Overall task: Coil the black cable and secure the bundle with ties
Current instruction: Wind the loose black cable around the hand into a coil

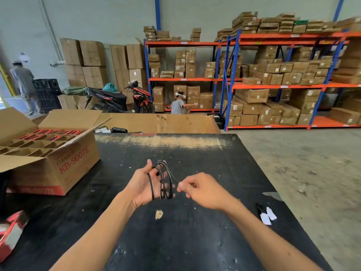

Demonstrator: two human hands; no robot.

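A thin black cable [163, 180] is wound in several loops around the spread fingers of my left hand [143, 184], which I hold palm up above the black table [175, 241]. My right hand [201, 189] is just to the right of the loops, its thumb and fingers pinched on the loose end of the cable. A few black ties with white tags [266, 214] lie on the table near its right edge, apart from both hands.
An open cardboard box [58, 163] with dividers stands at the left of the table. A red and white package [11, 231] lies at the near left edge. Shelving with boxes, a motorbike and two people are far behind.
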